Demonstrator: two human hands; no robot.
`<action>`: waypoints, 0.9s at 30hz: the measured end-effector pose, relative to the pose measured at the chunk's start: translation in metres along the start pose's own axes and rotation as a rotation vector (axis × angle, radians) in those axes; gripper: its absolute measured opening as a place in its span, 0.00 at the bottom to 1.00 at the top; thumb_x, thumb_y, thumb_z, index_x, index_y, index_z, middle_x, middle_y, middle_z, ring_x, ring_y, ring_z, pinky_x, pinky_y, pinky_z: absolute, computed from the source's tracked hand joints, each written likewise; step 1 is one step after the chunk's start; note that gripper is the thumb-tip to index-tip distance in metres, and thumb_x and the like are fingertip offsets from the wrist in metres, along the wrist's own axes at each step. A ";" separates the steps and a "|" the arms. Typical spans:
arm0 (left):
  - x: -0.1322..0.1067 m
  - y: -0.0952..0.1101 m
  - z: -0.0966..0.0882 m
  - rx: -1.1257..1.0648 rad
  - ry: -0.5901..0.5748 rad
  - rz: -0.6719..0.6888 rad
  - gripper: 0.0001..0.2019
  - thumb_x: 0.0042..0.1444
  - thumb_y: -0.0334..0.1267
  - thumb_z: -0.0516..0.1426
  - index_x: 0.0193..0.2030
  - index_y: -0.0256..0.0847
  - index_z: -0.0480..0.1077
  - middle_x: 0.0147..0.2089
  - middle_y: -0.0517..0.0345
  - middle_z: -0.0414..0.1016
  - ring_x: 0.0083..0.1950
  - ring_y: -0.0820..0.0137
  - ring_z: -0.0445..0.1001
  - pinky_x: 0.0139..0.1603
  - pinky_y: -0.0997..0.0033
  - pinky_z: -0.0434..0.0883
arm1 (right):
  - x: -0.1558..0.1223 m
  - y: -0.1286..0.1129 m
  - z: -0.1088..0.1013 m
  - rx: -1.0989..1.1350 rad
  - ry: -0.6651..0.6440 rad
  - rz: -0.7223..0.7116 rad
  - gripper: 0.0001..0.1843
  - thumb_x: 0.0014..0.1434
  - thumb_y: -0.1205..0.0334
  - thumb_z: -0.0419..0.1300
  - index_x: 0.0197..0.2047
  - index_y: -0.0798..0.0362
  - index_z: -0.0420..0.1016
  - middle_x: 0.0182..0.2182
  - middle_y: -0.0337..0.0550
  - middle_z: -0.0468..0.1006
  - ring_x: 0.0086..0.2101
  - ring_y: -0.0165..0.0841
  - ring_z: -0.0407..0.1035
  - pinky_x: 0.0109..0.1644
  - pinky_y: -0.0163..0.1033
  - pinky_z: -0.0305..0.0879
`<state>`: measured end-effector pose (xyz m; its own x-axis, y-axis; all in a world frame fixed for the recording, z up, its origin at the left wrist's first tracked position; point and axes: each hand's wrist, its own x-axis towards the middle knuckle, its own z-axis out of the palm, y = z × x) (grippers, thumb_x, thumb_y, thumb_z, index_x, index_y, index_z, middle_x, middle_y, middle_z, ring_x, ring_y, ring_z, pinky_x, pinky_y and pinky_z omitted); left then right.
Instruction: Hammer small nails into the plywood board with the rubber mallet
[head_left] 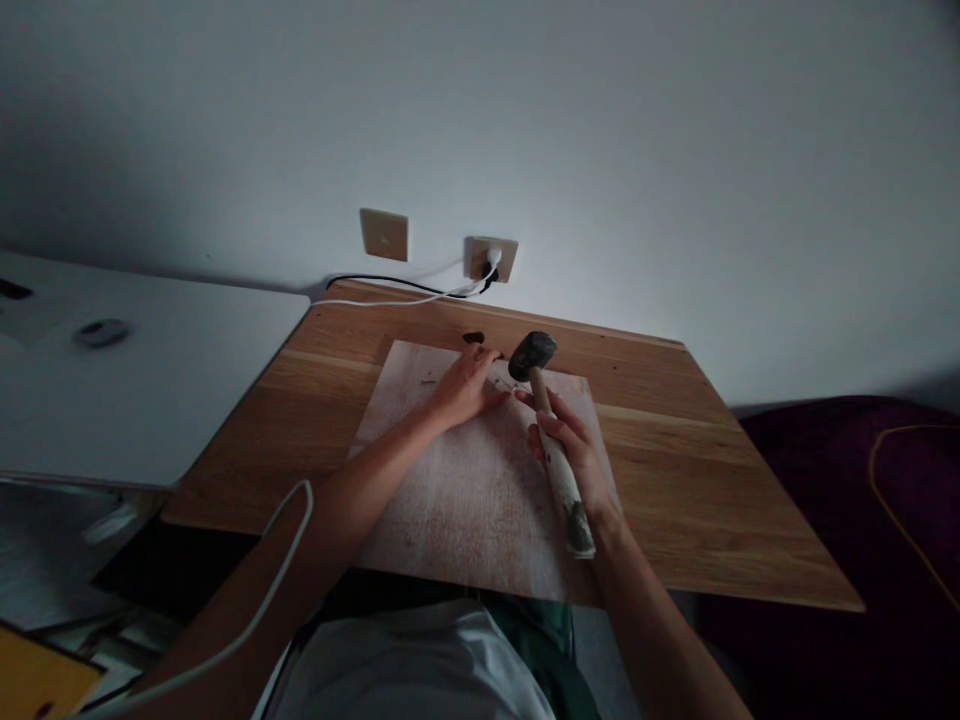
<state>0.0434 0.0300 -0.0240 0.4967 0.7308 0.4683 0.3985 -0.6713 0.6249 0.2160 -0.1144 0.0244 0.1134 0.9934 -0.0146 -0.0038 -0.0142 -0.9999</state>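
Note:
A mallet with a dark head and a pale, worn handle rests in my right hand. Its head points away from me, above the far part of a whitish wooden board. My right fingers reach toward a few tiny nail-like pieces on that board. Over the board's far edge lies my left hand, its thumb and fingers apart around the same small pieces. Whether a fingertip touches one is too small to tell. Another thin piece lies left of my left hand.
Beneath the board is a brown wooden tabletop. A small dark object sits beyond my left hand. Cables run along the wall to a socket. At left stands a white table with a mouse; dark purple fabric is at right.

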 end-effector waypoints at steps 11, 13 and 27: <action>-0.001 -0.001 -0.001 -0.012 0.020 -0.008 0.38 0.53 0.36 0.73 0.67 0.43 0.62 0.64 0.42 0.70 0.68 0.50 0.73 0.68 0.49 0.74 | -0.002 -0.013 0.006 -0.026 -0.051 0.069 0.30 0.61 0.50 0.67 0.66 0.39 0.81 0.51 0.44 0.86 0.25 0.33 0.65 0.29 0.43 0.64; 0.000 -0.002 0.000 -0.023 0.014 -0.011 0.38 0.54 0.36 0.73 0.67 0.43 0.62 0.63 0.43 0.70 0.67 0.50 0.73 0.68 0.49 0.74 | -0.002 -0.013 0.006 -0.030 -0.055 0.064 0.29 0.61 0.50 0.67 0.66 0.39 0.81 0.51 0.43 0.87 0.25 0.33 0.66 0.29 0.43 0.64; 0.004 0.008 -0.007 0.103 -0.020 -0.040 0.26 0.61 0.40 0.67 0.63 0.41 0.67 0.61 0.41 0.75 0.62 0.52 0.77 0.63 0.52 0.77 | 0.002 -0.008 0.007 -0.042 -0.011 0.032 0.33 0.61 0.51 0.64 0.69 0.43 0.77 0.61 0.43 0.83 0.38 0.40 0.76 0.34 0.41 0.72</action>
<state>0.0429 0.0281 -0.0128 0.4938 0.7553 0.4309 0.4950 -0.6516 0.5748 0.2088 -0.1117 0.0319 0.1029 0.9936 -0.0469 0.0344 -0.0507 -0.9981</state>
